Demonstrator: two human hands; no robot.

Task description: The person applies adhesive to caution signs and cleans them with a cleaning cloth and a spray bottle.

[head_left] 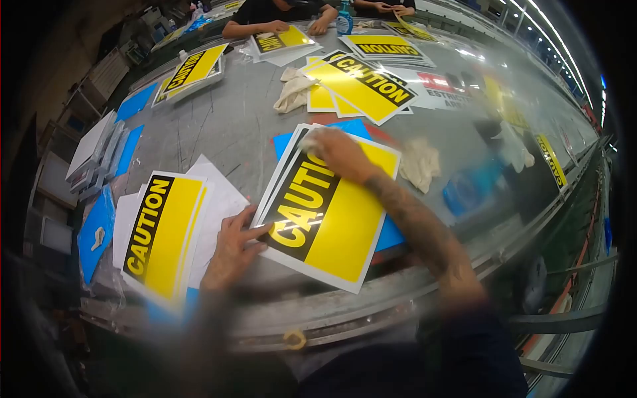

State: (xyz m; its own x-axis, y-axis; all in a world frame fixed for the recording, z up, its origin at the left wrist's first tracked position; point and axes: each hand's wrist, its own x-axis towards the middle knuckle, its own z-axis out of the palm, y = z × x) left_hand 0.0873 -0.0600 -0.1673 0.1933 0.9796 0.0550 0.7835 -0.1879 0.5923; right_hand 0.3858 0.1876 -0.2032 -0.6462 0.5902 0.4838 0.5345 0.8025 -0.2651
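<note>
A yellow and black CAUTION sign (345, 229) lies on top of a small stack in front of me, tilted, with blue sheets under it. My left hand (233, 244) rests at its left edge, fingers apart, the fingertips touching the border. Near the sign's top left corner, my right hand (335, 154) presses down with bent fingers on a pale cloth (310, 142), covering part of the lettering. Another CAUTION sign (166, 235) lies to the left over white sheets (222, 192). A crumpled cloth (420, 164) lies right of the stack.
A blurred blue bottle (468, 188) is at the right. Further back lie more CAUTION signs (371, 86), a crumpled cloth (292, 91) and a spray bottle (344, 20). Two people work across the table (245, 99). White panels (93, 149) are stacked at the left.
</note>
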